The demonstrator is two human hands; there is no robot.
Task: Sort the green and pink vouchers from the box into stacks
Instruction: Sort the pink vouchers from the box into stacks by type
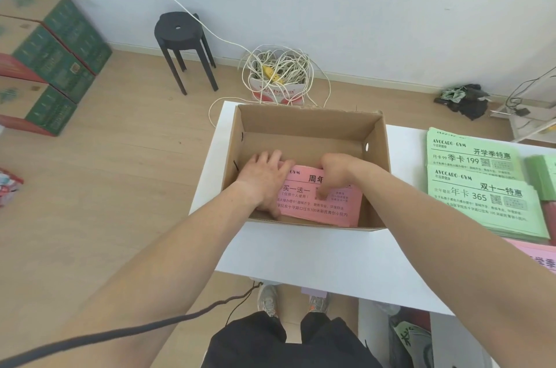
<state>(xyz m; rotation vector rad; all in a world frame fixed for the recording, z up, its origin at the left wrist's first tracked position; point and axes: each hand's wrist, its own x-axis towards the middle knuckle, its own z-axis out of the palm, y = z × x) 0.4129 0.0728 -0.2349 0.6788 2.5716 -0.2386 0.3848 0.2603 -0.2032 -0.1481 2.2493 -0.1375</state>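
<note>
Both forearms forward, left hand (264, 184) flat, right hand (334, 172) curled downward.

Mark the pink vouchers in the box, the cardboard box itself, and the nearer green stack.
pink vouchers (331, 211): head view, top sheet's printed face.
cardboard box (307, 124): head view, inner far wall.
nearer green stack (481, 200): head view, top sheet's middle.
</note>
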